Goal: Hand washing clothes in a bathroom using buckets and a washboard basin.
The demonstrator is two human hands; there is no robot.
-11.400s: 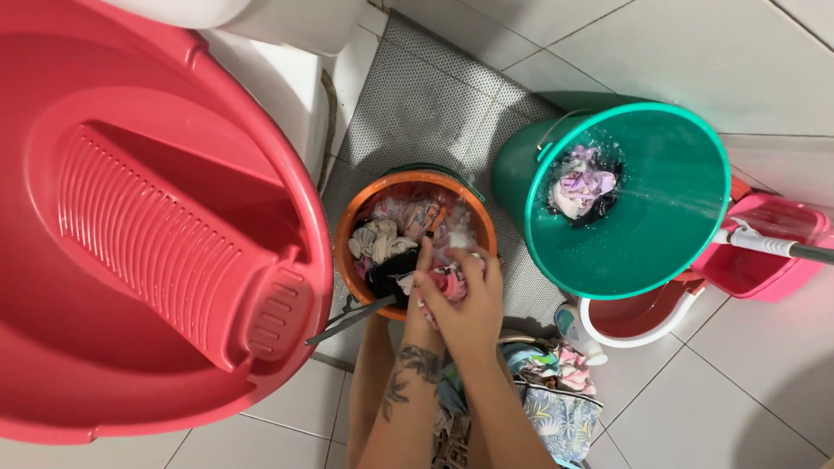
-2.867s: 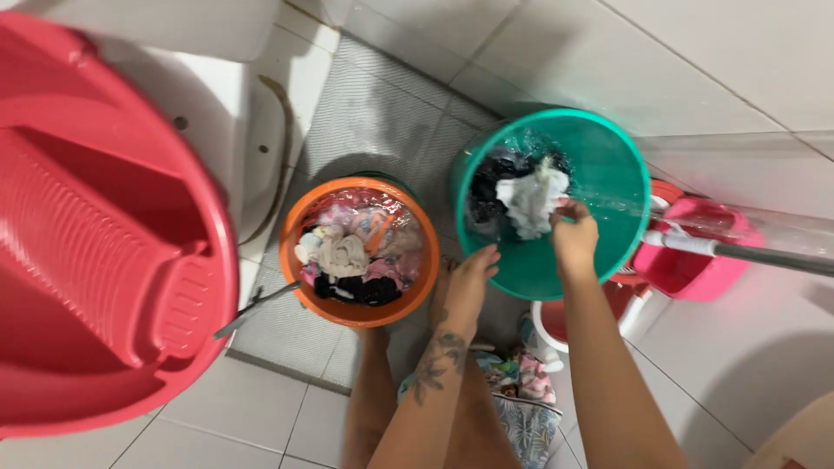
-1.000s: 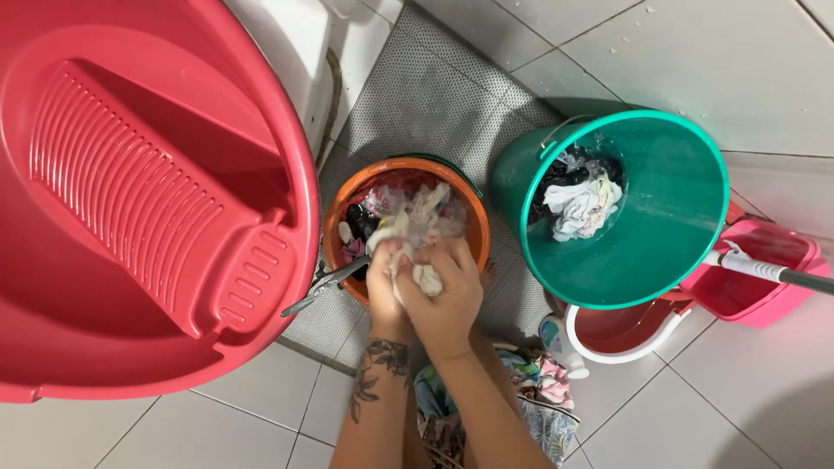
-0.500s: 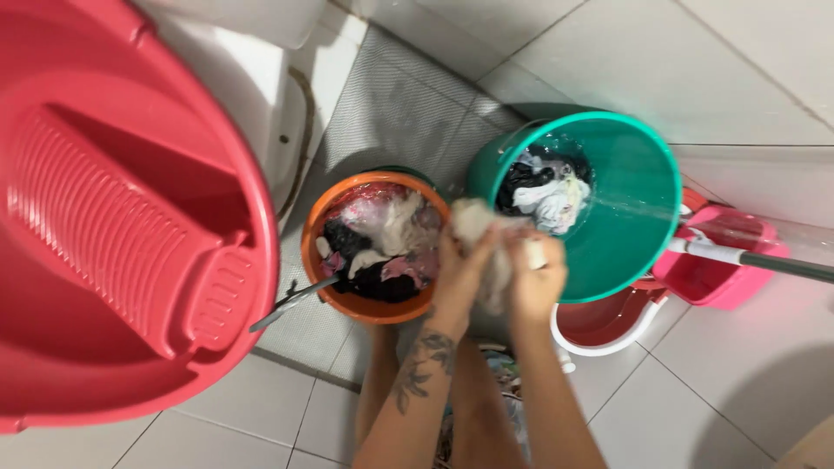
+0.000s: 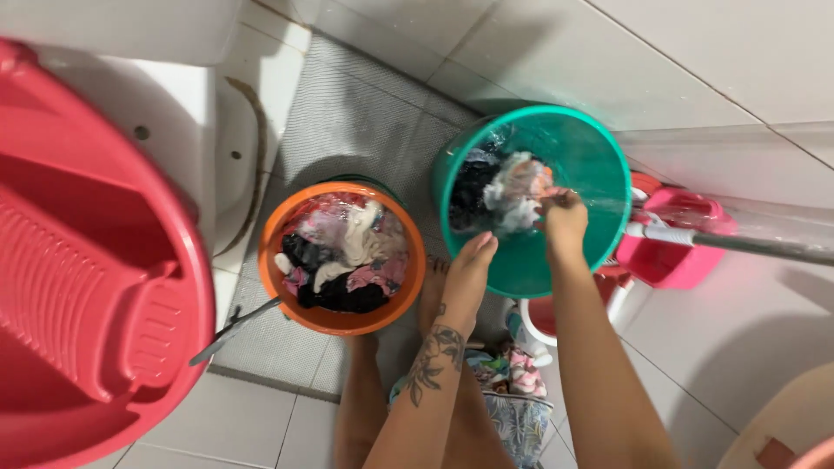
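Observation:
My right hand (image 5: 565, 221) reaches into the green bucket (image 5: 599, 148) and grips a pale wet garment (image 5: 514, 189) lying among dark clothes there. A stream of water runs into that bucket from the right. My left hand (image 5: 467, 271) hangs open beside the green bucket's near rim, holding nothing. To its left stands the orange bucket (image 5: 300, 308), filled with mixed wet clothes (image 5: 343, 256) in white, pink and black.
A large red wash basin (image 5: 95, 295) with a ribbed washboard fills the left side. A pink tub (image 5: 673, 260) and a white-rimmed bowl (image 5: 532, 321) sit right of the buckets, with a hose (image 5: 738, 246) across them. A grey mat (image 5: 365, 130) lies under the buckets.
Both hands carried a pale garment from the orange bucket over to the green one. The right hand now holds it inside the green bucket; the left hand has let go.

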